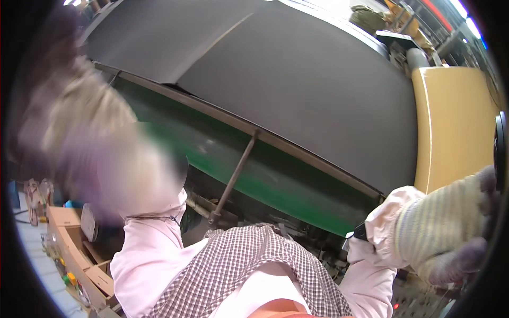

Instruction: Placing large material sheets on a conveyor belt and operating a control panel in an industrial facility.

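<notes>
My left hand, in a worn pale glove with dark finger parts, is raised at the left, beside the near edge of a dark grey sheet. Motion smears its fingers, and I cannot tell what, if anything, they hold. At the right rim my right hand wears a yellow and grey striped glove with grey fingertips. Its fingers look curled, with the thumb below, around something I cannot make out in the dark edge. Just above it shows part of a black rounded object. A second dark grey sheet lies at the upper left.
A metal rail with a slanting rod runs before me, above a green surface. Tan sheet material curves down at the right. A brown open box stands at the lower left. Machinery and bundled material fill the upper right.
</notes>
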Motion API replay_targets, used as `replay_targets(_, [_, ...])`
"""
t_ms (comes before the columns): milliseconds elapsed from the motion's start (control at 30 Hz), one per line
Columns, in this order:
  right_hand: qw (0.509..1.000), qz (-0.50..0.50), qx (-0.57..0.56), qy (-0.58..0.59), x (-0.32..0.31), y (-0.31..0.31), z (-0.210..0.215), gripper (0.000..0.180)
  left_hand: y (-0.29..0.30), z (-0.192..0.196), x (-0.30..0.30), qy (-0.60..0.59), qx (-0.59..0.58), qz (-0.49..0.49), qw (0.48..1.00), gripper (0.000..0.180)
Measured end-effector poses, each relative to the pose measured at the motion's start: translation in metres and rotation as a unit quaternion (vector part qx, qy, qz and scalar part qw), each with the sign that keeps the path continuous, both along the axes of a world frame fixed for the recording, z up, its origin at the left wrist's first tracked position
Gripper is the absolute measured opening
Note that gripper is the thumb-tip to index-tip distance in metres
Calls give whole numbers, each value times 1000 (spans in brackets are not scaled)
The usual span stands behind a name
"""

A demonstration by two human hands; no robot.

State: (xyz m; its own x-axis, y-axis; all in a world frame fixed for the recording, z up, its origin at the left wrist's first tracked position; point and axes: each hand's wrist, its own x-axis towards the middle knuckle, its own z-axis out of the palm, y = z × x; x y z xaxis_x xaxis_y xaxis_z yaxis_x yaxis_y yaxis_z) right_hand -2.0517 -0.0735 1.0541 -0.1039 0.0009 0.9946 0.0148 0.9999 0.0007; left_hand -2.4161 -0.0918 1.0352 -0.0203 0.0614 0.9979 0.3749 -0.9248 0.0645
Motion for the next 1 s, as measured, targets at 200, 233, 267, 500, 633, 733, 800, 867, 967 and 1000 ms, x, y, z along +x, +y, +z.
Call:
replay_targets(200, [925,-73,-336,-159,-129,83,-105,36,122,-107,-123,-147,-320,108,930,42])
replay_targets(233, [903,-45,-397,-158,-149,102,-140,36,149,-139,-161,-100,-330,180,921,44])
replay_targets(267, [882,-46,-435,-176,-163,118,-184,36,183,-193,-190,-57,-340,229,910,47])
replay_targets(500, [812,-179,-438,-343,-270,213,-362,60,251,-334,-291,188,-648,392,625,83])
replay_targets(633, [645,-332,-527,-443,-307,220,-361,84,260,-377,-313,272,-761,385,446,107])
replay_targets(733, [596,-363,-550,-460,-268,222,-390,89,263,-347,-272,287,-746,364,478,109])
replay_targets(800, [572,-379,-546,-480,-244,222,-398,91,259,-344,-252,305,-742,354,481,106])
replay_targets(867, [536,-402,-550,-499,-224,218,-397,92,253,-338,-229,336,-731,343,485,97])
replay_targets(967, [508,-429,-536,-521,-188,213,-401,92,262,-345,-245,279,-735,274,554,78])
replay_targets(1000, [503,-437,-530,-524,-175,211,-402,93,271,-349,-253,292,-652,375,591,72])
